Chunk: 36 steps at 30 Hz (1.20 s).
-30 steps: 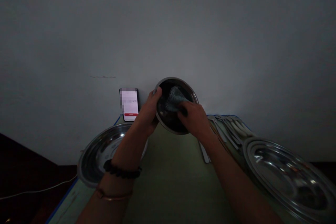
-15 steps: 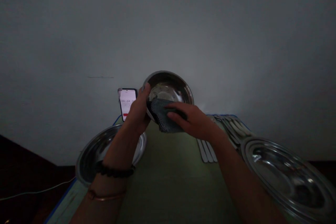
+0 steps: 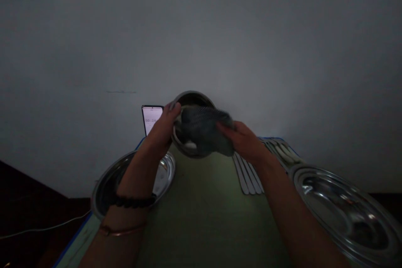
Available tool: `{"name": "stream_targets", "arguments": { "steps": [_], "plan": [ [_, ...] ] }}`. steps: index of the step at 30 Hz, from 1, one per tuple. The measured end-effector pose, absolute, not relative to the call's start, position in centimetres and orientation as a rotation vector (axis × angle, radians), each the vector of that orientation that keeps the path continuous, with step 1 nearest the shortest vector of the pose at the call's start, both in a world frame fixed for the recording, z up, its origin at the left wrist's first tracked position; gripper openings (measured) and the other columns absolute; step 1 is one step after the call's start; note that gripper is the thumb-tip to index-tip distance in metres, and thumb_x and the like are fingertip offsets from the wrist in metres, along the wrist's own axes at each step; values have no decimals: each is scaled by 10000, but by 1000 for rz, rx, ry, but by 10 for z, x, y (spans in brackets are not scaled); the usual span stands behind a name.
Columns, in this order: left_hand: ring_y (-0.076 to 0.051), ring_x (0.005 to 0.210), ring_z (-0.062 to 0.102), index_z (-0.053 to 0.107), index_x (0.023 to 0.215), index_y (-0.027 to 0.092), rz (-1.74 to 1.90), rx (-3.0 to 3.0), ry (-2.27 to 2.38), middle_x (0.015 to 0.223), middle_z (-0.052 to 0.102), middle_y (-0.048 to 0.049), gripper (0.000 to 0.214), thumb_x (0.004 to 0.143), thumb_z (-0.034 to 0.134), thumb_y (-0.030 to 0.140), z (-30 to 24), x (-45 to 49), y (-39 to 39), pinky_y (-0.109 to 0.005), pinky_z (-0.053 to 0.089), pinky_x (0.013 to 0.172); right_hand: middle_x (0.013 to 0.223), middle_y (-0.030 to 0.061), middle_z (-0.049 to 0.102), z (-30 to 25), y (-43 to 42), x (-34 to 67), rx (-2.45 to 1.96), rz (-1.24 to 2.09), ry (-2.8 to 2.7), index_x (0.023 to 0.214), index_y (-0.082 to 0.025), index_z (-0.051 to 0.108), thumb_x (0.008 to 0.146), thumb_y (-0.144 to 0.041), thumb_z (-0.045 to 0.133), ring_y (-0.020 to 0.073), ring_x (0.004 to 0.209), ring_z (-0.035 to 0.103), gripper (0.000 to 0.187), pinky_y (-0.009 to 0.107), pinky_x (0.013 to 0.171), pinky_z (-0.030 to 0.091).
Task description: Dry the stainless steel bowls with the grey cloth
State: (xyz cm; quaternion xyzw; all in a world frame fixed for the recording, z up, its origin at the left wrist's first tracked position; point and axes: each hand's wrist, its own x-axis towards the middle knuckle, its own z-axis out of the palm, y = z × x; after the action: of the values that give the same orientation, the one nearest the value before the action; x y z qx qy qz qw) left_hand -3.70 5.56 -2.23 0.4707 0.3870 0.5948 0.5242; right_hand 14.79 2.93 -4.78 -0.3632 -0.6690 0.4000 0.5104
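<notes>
A shiny metal bowl (image 3: 196, 97) is held up over the table, its opening tilted toward me. My left hand (image 3: 163, 127) grips its left rim, thumb on the near side. In my right hand (image 3: 243, 140) is a dark checked cloth (image 3: 204, 127), pinched at its right end. The cloth is blurred by motion and hangs across the bowl's opening, hiding much of the inside. Whether my left fingers also touch the cloth's left end, I cannot tell.
A large metal basin (image 3: 103, 188) sits at the left, partly behind my left forearm. A phone (image 3: 152, 117) leans against the wall. Several flatware handles (image 3: 248, 176) lie right of centre, more cutlery (image 3: 284, 150) behind. Stacked metal plates (image 3: 342, 213) stand at the right on the green table (image 3: 188, 217).
My right hand has moved a little right and the cloth is now spread wider across the bowl. The bowl has shifted slightly left and down.
</notes>
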Motion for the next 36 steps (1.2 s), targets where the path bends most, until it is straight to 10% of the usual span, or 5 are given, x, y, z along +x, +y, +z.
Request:
{"name": "stream_targets", "arguments": {
  "steps": [4, 10, 16, 27, 36],
  "plan": [
    [-258, 1071, 617, 634, 1104, 245, 1339, 1225, 981, 1090, 685, -85, 380, 760, 696, 395, -24, -37, 54, -353, 523, 855, 1131, 51, 693, -43, 36, 157, -772, 836, -981, 1049, -218, 659, 866, -460, 502, 223, 1092, 627, 341, 407, 923, 507],
    [-226, 994, 653, 577, 1188, 168, 1307, 1054, 912, 1033, 707, -93, 403, 873, 538, 416, -19, -36, 52, -316, 536, 819, 1416, 37, 501, -35, 14, 154, -834, 413, -1987, 1267, -247, 583, 832, -317, 571, 232, 1341, 414, 441, 428, 1134, 289],
    [-232, 996, 657, 586, 1188, 171, 1346, 1054, 881, 976, 723, -74, 406, 866, 556, 417, -15, -37, 51, -313, 547, 809, 1250, 94, 640, -36, 4, 141, -984, 693, -2448, 1225, -210, 620, 813, -580, 560, 272, 1114, 614, 557, 396, 955, 487],
    [-226, 1010, 652, 612, 1096, 202, 1571, 981, 832, 924, 724, -40, 305, 874, 546, 400, -11, -36, 52, -340, 552, 837, 1396, 81, 519, -52, 11, 112, -988, 308, -2368, 1339, -151, 505, 972, -314, 349, 217, 1329, 433, 430, 449, 1134, 290],
    [-241, 1178, 563, 555, 1205, 271, 1734, 1150, 976, 1179, 649, -11, 407, 872, 518, 501, -12, -33, 51, -380, 486, 977, 1275, 132, 528, -52, 24, 126, -1141, -190, -1815, 885, -178, 671, 863, -216, 540, 270, 1233, 454, 138, 499, 1042, 372]
  ]
}}
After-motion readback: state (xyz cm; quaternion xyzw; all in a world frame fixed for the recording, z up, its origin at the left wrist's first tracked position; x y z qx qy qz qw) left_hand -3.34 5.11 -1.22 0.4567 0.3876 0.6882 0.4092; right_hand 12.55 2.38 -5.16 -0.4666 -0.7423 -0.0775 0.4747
